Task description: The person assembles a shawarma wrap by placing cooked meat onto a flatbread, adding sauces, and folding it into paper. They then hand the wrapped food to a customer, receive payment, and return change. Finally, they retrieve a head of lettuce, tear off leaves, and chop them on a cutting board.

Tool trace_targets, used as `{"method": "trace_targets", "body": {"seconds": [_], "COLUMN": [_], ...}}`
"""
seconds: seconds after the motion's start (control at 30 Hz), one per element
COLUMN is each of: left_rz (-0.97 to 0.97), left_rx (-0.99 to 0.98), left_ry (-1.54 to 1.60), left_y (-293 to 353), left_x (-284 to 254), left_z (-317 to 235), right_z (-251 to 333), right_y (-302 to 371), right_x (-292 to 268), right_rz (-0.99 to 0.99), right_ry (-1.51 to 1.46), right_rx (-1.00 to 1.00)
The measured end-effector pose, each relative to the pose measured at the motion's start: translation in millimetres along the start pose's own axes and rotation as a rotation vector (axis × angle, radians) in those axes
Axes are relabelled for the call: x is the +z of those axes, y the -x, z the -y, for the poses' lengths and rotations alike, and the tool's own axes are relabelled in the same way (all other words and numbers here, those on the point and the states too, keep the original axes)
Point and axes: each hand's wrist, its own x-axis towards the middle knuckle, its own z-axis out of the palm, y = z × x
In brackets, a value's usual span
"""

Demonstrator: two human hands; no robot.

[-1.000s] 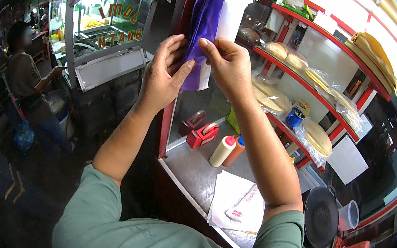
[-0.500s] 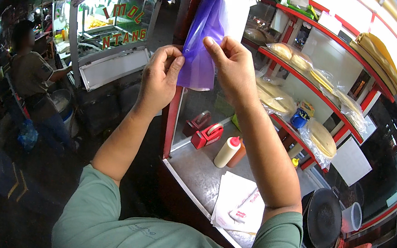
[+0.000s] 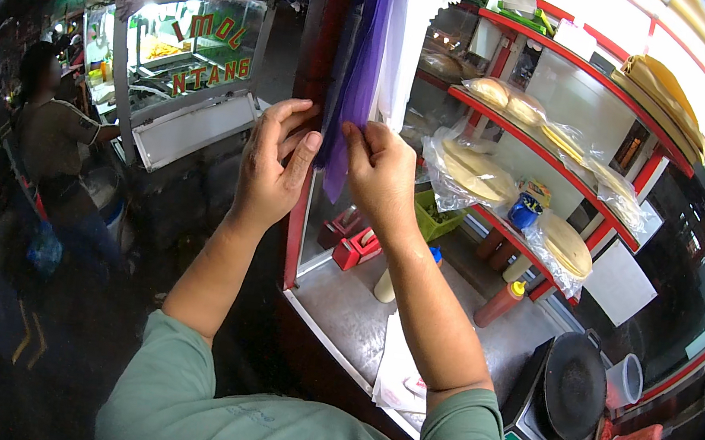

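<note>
Purple plastic bags [image 3: 363, 65] hang in a bunch beside the red post, with white plastic bags [image 3: 402, 43] just to their right. My right hand [image 3: 381, 171] pinches the lower part of a purple bag between thumb and fingers. To the left of the bunch, my left hand [image 3: 274, 163] is raised with its thumb and fingers apart, and I see nothing in it. Its fingertips come close to the red post [image 3: 318, 68] and the bag's edge. The tip of the purple bag dangles between the two hands.
Below is a metal counter [image 3: 349, 324] with a red tape dispenser [image 3: 356, 248], a sauce bottle [image 3: 499, 305] and white paper [image 3: 394, 372]. Flatbreads [image 3: 565, 244] in plastic lie on red-edged shelves. A black pan [image 3: 574, 386] sits on a stove at right. A person [image 3: 58, 134] stands at far left.
Both hands have come down a little. My left hand has let go of the purple bag and its fingers have spread. The right hand now pinches the bag lower down.
</note>
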Motion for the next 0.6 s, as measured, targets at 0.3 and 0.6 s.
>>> {"method": "trace_targets", "body": {"seconds": [0.3, 0.6], "left_rz": [0.042, -0.07], "left_rx": [-0.073, 0.261], "left_ry": [-0.081, -0.537], "left_y": [-19, 49], "left_x": [7, 2], "left_z": [0, -19], "right_z": [-39, -72], "right_y": [107, 242], "right_x": [57, -36], "right_rz": [0.203, 0.67], "right_ry": [-0.024, -0.091], "right_rx": [-0.005, 0.561]}}
